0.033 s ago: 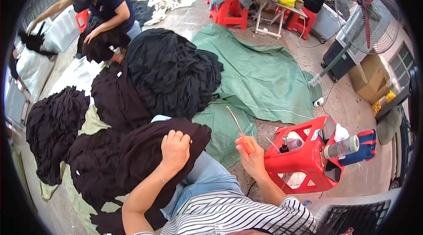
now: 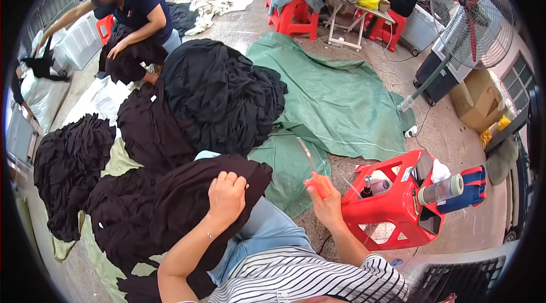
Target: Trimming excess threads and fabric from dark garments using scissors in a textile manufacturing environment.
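Dark-brown cloth (image 2: 182,203) under left hand (image 2: 226,199), orange-handled tool (image 2: 320,188) in right hand (image 2: 327,205)

Dark brown cloth (image 2: 187,195), orange-red tool handle (image 2: 321,187).
The shirt (image 2: 284,280) is white with black stripes, the jeans (image 2: 264,220) light blue, the fabric heap (image 2: 216,95) black, the tarp (image 2: 330,98) green, the nearest stool (image 2: 406,198) red.

I have room between my left hand (image 2: 227,196) and right hand (image 2: 326,199), above the jeans (image 2: 266,220), though the orange-handled tool (image 2: 319,187) juts forward. Brown cloth (image 2: 185,200) blocks a low sweep leftward; the red stool (image 2: 405,194) hems the right side. Ahead, I can pass over the green sheet (image 2: 338,107), beside the black heap (image 2: 219,98).
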A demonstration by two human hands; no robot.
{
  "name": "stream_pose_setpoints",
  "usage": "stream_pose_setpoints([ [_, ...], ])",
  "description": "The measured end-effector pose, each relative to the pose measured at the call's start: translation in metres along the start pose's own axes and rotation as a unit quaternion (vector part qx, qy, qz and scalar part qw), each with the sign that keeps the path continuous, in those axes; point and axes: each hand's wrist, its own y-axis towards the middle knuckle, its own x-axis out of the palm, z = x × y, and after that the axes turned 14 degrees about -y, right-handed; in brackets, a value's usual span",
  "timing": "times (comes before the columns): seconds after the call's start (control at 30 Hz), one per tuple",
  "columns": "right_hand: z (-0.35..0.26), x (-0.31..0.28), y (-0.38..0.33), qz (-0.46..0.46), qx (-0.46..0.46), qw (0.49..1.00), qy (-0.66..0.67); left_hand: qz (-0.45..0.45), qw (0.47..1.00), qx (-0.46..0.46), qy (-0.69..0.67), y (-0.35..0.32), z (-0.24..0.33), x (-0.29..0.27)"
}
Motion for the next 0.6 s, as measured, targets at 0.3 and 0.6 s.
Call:
stream_pose_setpoints([
  [0.3, 0.0, -0.009, 0.028, -0.226, 0.3, 0.824, 0.425, 0.25, 0.868, -0.256, -0.343, -0.005, -0.021, -0.087],
  [0.6, 0.008, 0.089, -0.048, -0.446, 0.063, 0.841, 0.299, 0.493, 0.637, -0.325, -0.495, -0.097, -0.065, -0.153],
])
